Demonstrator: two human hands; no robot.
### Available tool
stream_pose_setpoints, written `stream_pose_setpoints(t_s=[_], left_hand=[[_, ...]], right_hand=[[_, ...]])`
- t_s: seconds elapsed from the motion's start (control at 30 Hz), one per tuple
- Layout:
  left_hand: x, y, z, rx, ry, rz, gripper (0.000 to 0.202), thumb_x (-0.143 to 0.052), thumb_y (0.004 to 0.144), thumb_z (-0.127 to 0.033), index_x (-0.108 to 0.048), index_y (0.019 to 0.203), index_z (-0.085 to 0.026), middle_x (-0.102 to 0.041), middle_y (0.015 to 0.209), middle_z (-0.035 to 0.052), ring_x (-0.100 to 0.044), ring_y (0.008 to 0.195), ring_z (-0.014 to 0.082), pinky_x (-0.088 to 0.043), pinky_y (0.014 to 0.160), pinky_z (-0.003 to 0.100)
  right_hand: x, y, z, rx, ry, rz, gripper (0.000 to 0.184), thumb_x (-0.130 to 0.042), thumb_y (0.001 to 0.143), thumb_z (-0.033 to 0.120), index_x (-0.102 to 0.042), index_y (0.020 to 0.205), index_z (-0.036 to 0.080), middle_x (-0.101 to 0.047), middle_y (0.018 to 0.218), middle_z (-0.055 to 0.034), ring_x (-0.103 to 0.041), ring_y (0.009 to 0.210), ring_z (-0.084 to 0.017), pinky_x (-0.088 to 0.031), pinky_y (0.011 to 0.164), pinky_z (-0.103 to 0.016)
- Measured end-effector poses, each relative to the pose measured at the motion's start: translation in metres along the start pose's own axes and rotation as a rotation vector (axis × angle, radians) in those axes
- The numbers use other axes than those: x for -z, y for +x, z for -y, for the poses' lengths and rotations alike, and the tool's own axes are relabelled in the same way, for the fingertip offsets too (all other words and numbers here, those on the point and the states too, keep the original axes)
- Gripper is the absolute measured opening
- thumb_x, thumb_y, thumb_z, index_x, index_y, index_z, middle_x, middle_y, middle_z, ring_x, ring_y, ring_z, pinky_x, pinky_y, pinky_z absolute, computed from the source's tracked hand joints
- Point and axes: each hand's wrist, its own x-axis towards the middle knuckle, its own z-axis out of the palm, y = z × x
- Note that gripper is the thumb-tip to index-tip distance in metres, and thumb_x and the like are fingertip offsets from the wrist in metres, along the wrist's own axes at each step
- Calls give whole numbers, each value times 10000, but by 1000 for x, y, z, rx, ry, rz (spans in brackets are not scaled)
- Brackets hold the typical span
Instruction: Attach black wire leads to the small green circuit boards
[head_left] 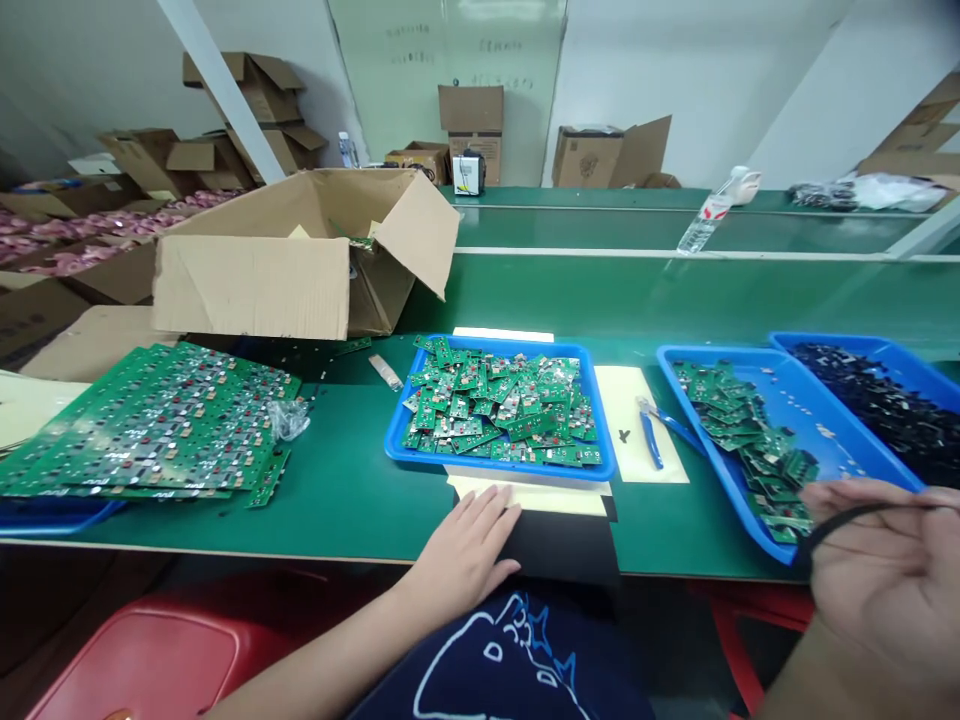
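Strip (840, 519) is seen at right hand (885, 570), well right of centre tray (502, 468), running across the palm side. Fingers are curled; whether strip is gripped or just looped can't be told, hand being cut by the view edge. Left hand (463, 545) is laid flat, fingers extended, nothing gripped, on yellow slip (562, 498) just in front of centre tray.

Step in hand looks like strip handling; no board is held. As judged, strip would need to be kept from snagging on side tray (847, 420) in any next move.

Containers: centre tray is heaped with boards (495, 410). To its right, cutters (652, 442) are set on paper (669, 465); past them, more boards are bunched along side tray's left. Farther right, far tray (919, 365) is loaded with black parts (885, 402). Left of centre tray, panels (165, 420) are stacked, blue tray (67, 517) showing underneath. Behind-left, box (255, 290) is open, contents mostly hidden.
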Motion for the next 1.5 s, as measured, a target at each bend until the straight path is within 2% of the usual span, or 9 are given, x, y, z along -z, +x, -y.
stream_pose_setpoints(t_s=[0.13, 0.3, 0.53, 0.73, 1.0, 1.13, 1.27, 1.4, 1.5], left_hand=[[-6, 5, 0, -43, -1, 50, 606, -592, 803, -496, -463, 1300, -174, -495, 1373, 138, -459, 1262, 334, -398, 1013, 500], [-3, -2, 18, 16, 53, 25, 740, -582, 737, -625, -474, 1304, -163, -477, 1369, 193, -426, 1280, 351, -327, 1049, 548], [-7, -6, 26, 28, 41, -19, 657, -558, 779, -588, -489, 1300, -194, -506, 1335, 161, -462, 1238, 323, -387, 1017, 503], [-11, -7, 22, 172, 157, -187, 601, -568, 801, -526, -529, 1269, -151, -549, 1154, 189, -535, 1051, 327, -464, 882, 473], [-6, -9, 13, 89, 187, -208, 523, -567, 780, -572, -599, 1158, -211, -549, 1143, 151, -516, 1052, 317, -457, 880, 469], [12, 18, 17, 70, 150, -136, 345, -552, 834, -477, -634, 1003, -187, -577, 1091, 123, -554, 980, 271, -491, 816, 402], [30, 78, 28, 137, 82, -19, 174, -495, 896, -260, -597, 995, -162, -593, 998, 101, -561, 937, 244, -478, 794, 379], [30, 129, 35, 232, 18, 30, 129, -609, 813, -199, -578, 906, -116, -580, 972, 140, -548, 958, 291, -466, 790, 406], [22, 143, 34, 223, -56, 12, 134, -650, 765, -162, -550, 847, -128, -581, 962, 140, -548, 965, 303, -454, 809, 419]], right_hand=[[-22, -13, 6, -31, 59, 39, 154, -605, 581, 139, -601, 707, 228, -646, 551, -22, -620, 540, -236, -461, 593, -461], [-20, -13, -3, -57, 77, 109, 178, -641, 589, 145, -594, 748, 209, -649, 555, -10, -620, 523, -221, -461, 556, -412], [-24, -15, -14, -98, 104, 160, 148, -666, 643, 165, -607, 774, 201, -644, 589, -16, -607, 548, -189, -469, 538, -363], [-33, -19, -13, -110, 87, 216, 144, -676, 690, 194, -597, 810, 193, -633, 621, -10, -602, 581, -167, -458, 555, -329], [-40, -21, -18, -93, 37, 288, 176, -672, 737, 284, -578, 855, 193, -610, 646, 11, -604, 584, -146, -494, 559, -307], [-50, -18, -12, -87, 58, 306, 166, -671, 743, 254, -586, 873, 196, -609, 645, 19, -606, 585, -137, -490, 553, -280], [-74, -8, 2, -29, 103, 439, 130, -636, 781, 221, -586, 902, 221, -614, 647, 28, -612, 588, -132, -501, 564, -275], [-107, 5, 18, 90, 120, 605, 127, -605, 807, 199, -583, 928, 232, -625, 648, 29, -619, 597, -126, -510, 566, -266], [-130, 11, 31, 177, 73, 687, 120, -575, 828, 203, -576, 946, 221, -620, 664, 27, -619, 601, -124, -524, 574, -276]])
